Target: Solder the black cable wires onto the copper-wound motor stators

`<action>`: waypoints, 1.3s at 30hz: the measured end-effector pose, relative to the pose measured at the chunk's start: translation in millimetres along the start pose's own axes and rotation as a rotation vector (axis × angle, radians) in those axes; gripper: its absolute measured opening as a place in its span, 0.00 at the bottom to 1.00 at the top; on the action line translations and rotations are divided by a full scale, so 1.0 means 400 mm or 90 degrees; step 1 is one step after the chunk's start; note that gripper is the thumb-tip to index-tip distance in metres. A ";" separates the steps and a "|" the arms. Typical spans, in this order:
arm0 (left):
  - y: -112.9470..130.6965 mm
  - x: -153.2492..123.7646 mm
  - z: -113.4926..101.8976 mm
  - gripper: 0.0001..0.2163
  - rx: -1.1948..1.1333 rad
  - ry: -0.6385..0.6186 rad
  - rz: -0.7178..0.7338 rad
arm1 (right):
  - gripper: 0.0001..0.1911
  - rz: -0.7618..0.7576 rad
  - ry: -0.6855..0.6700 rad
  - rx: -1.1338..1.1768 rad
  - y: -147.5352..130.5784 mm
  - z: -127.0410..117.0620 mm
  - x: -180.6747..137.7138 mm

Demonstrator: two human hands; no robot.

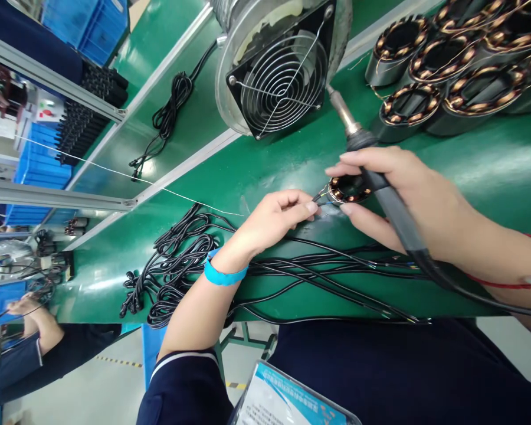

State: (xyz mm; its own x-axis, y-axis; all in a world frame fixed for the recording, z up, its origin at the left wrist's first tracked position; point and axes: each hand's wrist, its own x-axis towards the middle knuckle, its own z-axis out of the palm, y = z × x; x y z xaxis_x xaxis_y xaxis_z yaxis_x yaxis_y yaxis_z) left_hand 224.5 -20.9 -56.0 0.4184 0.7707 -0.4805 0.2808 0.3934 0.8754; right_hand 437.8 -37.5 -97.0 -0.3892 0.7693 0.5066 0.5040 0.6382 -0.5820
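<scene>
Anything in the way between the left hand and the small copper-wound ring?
Nothing visible blocks it. Only thin wires pinched in the left hand lie in the narrow gap to the copper-wound ring. The soldering iron in the right hand is on the ring's other side, its tip toward the fan.

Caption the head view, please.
Right hand holds a soldering iron beside a copper-wound ring; left hand pinches thin wires.

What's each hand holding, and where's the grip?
Right hand: soldering iron, by its handle; also at the coil ring's rim. Left hand: thin wires, pinched beside the ring.
</scene>
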 end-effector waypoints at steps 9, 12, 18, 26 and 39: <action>-0.006 0.011 0.012 0.10 -0.091 0.166 0.018 | 0.24 -0.034 -0.019 -0.004 0.019 0.021 0.000; -0.005 0.018 0.024 0.15 -0.113 0.163 0.025 | 0.26 -0.026 -0.026 0.001 0.018 0.014 -0.005; 0.013 0.025 0.041 0.11 -0.075 0.154 -0.002 | 0.27 0.004 -0.025 0.006 0.010 0.004 -0.005; 0.005 0.011 0.020 0.08 -0.049 0.072 -0.023 | 0.25 -0.004 -0.031 -0.014 0.001 0.011 -0.003; 0.008 0.013 0.020 0.17 0.048 -0.046 0.045 | 0.13 0.047 0.057 -0.057 -0.015 0.028 0.002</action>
State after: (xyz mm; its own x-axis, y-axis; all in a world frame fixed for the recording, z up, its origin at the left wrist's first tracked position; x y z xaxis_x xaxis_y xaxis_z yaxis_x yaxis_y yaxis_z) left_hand 234.6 -19.6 -56.1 0.4995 0.7560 -0.4230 0.3123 0.2983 0.9019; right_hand 425.9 -40.1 -100.2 -0.2798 0.8055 0.5223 0.5963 0.5722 -0.5630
